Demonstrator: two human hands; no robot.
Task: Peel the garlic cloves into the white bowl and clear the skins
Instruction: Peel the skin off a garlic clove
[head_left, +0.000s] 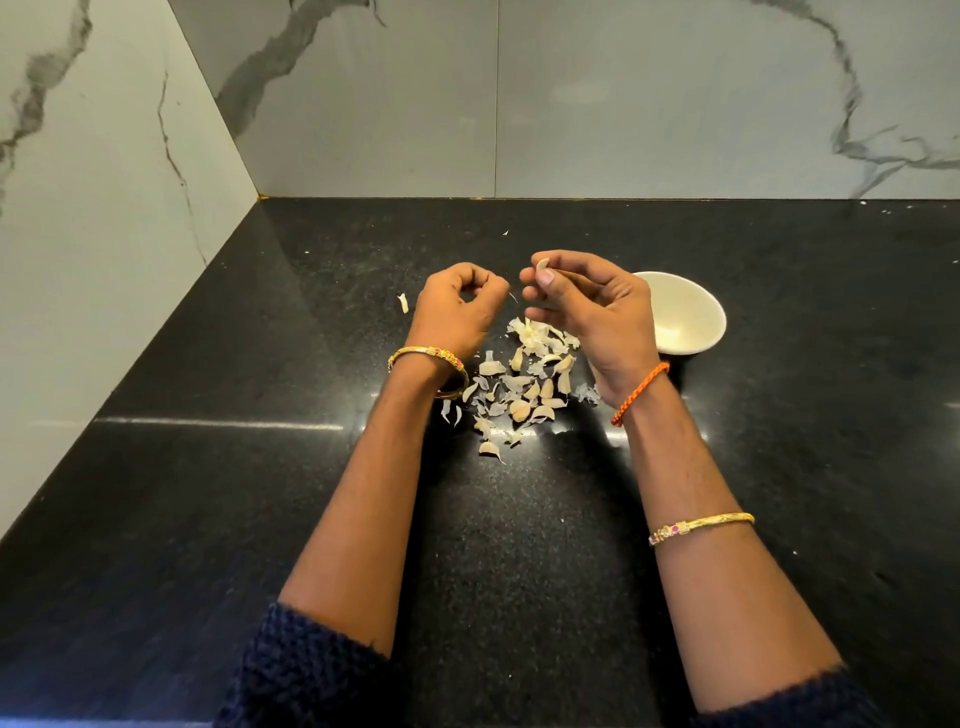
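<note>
Two hands, right hand pinching pale clove

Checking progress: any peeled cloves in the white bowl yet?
No. The visible inside of the white bowl shows nothing in it, while the right hand pinches a garlic clove above the countertop.

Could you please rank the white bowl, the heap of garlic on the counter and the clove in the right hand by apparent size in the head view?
1. heap of garlic
2. white bowl, partly hidden by the right hand
3. clove
</note>
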